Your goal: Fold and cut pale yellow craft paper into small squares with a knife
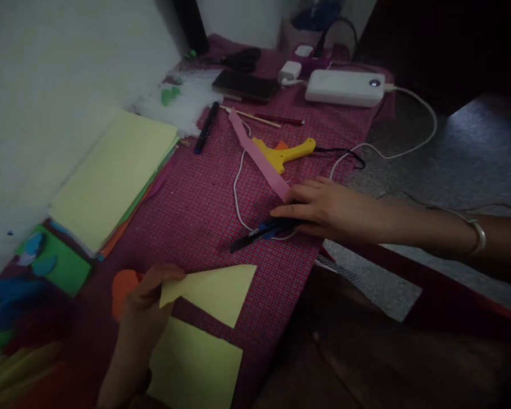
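Paper stack (114,176): set along wall side, presumably leaving near cloth (187,221) for handwork. Left hand (147,301): thumb and fingers pinch yellow paper piece (223,291) at left end, apparently for control; wide end extends right over cloth. Black-and-blue tool (244,241): tip points left, below pink strip (255,152). Yellow glue gun (296,152): beside strip, cord trailing right, likely away from paper. Right hand (317,207): fingers close together over tool; firm grip cannot be told.
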Demonstrator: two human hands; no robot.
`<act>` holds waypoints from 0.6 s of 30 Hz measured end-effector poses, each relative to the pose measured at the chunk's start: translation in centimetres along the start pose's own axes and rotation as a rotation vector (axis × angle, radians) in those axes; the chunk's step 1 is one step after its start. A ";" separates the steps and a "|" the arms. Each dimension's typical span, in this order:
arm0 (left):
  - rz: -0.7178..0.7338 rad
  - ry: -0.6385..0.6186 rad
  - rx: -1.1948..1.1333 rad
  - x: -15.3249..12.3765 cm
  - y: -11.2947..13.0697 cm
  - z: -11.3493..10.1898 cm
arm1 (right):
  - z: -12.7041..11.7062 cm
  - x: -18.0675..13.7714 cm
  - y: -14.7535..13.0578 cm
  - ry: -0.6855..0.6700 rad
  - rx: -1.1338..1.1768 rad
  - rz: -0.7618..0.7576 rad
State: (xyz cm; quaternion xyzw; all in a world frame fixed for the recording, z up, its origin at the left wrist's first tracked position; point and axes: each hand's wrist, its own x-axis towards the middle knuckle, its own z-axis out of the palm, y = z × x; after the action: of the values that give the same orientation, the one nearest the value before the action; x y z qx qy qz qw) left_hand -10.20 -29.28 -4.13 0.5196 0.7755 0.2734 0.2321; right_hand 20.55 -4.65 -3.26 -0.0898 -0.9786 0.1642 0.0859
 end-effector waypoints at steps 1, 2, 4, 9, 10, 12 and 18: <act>0.022 0.000 0.025 0.2 -0.1 0.1 | 0.1 -0.1 0.1 0.002 -0.054 0.000; 0.039 0.013 0.052 0.4 0.0 0.3 | 0.1 -0.1 0.2 0.004 -0.092 0.001; 0.070 0.054 0.146 0.9 0.3 0.8 | 0.0 -0.4 0.3 0.000 -0.135 0.002; 0.228 0.229 0.485 1.2 2.2 2.4 | -0.1 -1.2 0.5 -0.007 -0.143 0.017; 0.260 0.245 0.512 1.1 2.7 2.8 | -0.1 -1.4 0.5 -0.004 -0.136 0.023; 0.303 0.219 0.525 0.7 3.7 3.6 | 0.1 -1.7 0.6 -0.002 -0.123 0.031; 0.331 0.024 0.556 0.0 4.3 6.0 | 0.9 -1.8 0.6 -0.004 -0.094 0.021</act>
State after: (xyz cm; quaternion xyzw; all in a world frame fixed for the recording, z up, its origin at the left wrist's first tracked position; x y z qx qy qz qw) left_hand -3.40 -26.81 -5.71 0.6789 0.7281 0.0912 0.0243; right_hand 22.25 -4.72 -4.53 -0.1038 -0.9844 0.1191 0.0780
